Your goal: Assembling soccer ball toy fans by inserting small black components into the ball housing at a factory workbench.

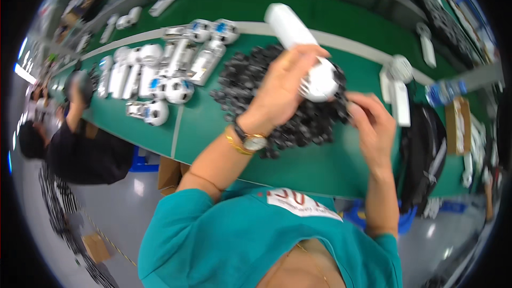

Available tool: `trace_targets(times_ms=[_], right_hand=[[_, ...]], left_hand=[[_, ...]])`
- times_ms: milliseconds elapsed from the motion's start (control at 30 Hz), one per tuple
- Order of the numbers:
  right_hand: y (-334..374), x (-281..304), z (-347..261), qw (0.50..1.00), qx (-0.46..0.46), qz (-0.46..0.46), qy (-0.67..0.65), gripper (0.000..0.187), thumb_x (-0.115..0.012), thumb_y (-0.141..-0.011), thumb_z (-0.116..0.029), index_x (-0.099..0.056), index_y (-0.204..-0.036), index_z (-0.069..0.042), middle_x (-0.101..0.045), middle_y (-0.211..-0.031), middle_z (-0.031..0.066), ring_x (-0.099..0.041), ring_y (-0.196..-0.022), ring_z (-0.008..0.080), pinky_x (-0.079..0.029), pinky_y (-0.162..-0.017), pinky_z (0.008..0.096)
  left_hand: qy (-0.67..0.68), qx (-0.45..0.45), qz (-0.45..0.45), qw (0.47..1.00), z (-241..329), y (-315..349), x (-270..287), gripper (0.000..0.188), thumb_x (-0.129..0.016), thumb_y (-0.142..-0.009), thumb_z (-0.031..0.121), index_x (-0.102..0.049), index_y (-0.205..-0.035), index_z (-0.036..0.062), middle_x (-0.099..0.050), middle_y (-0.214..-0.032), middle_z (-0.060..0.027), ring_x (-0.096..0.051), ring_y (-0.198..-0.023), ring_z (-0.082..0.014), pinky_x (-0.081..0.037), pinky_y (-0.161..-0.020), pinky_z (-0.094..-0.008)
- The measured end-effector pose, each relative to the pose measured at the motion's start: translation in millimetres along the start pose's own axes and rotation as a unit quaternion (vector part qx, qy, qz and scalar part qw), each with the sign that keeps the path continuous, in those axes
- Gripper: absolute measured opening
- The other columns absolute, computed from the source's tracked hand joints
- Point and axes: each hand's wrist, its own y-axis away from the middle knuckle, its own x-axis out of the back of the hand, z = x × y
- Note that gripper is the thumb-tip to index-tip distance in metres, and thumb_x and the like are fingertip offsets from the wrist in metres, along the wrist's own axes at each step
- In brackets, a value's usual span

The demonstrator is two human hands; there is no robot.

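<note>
The left hand (282, 88) has its grip wrapped round a white device (292, 29), held above the heap of black parts (306, 122) on the green surface (208, 120); the right hand (375, 125) has its grip nearly pinched beside the heap, contents impossible to tell; this device seems unfinished; white units (151, 54) lie leftward, perhaps done; many black parts remain loose.
</note>
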Motion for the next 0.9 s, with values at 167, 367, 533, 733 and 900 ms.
trace_targets(times_ms=[167,367,533,733,900], right_hand=[[-3,-38,-10,0.973,-0.037,0.072,-0.218,0.011,-0.064,-0.086,0.003,-0.063,-0.097,0.001,-0.062,-0.084,0.0014,-0.057,-0.069,0.0060,-0.047,-0.060,0.0190],[-6,-37,-8,0.987,0.036,0.077,-0.134,0.012,-0.068,-0.084,0.002,-0.062,-0.094,0.001,-0.063,-0.083,0.0023,-0.058,-0.069,0.0061,-0.049,-0.060,0.0195],[-11,-40,-8,0.991,0.087,0.080,-0.070,0.013,-0.070,-0.084,0.000,-0.061,-0.094,0.000,-0.063,-0.085,0.0025,-0.058,-0.071,0.0058,-0.048,-0.060,0.0189],[-14,-46,-1,0.984,0.040,0.092,-0.147,0.013,-0.070,-0.084,-0.002,-0.060,-0.093,-0.001,-0.062,-0.085,0.0014,-0.057,-0.073,0.0049,-0.047,-0.061,0.0180],[-19,-43,-2,0.972,-0.005,0.073,-0.224,0.014,-0.071,-0.084,-0.004,-0.059,-0.092,-0.002,-0.061,-0.084,0.0002,-0.056,-0.072,0.0044,-0.046,-0.062,0.0178]], left_hand=[[0.016,0.011,0.049,0.999,-4,-2,-11,0.029,-0.044,-0.102,0.027,-0.053,-0.116,0.0028,-0.057,-0.093,-0.0049,-0.060,-0.086,-0.0133,-0.054,-0.072,-0.0288],[-0.018,-0.001,0.068,0.998,-11,4,-14,0.028,-0.044,-0.102,0.027,-0.054,-0.116,0.0042,-0.057,-0.091,-0.0020,-0.057,-0.087,-0.0085,-0.049,-0.071,-0.0233],[-0.120,-0.055,0.048,0.990,-19,7,-9,0.027,-0.044,-0.102,0.027,-0.055,-0.114,0.0043,-0.054,-0.091,0.0010,-0.049,-0.079,-0.0040,-0.042,-0.066,-0.0197],[-0.167,-0.096,0.058,0.980,-26,8,-5,0.026,-0.044,-0.102,0.025,-0.056,-0.113,0.0047,-0.051,-0.090,0.0027,-0.041,-0.075,-0.0029,-0.036,-0.064,-0.0182],[-0.169,-0.091,0.062,0.979,-27,8,-10,0.025,-0.043,-0.102,0.025,-0.055,-0.113,0.0053,-0.051,-0.092,0.0019,-0.042,-0.076,-0.0031,-0.036,-0.065,-0.0187]])
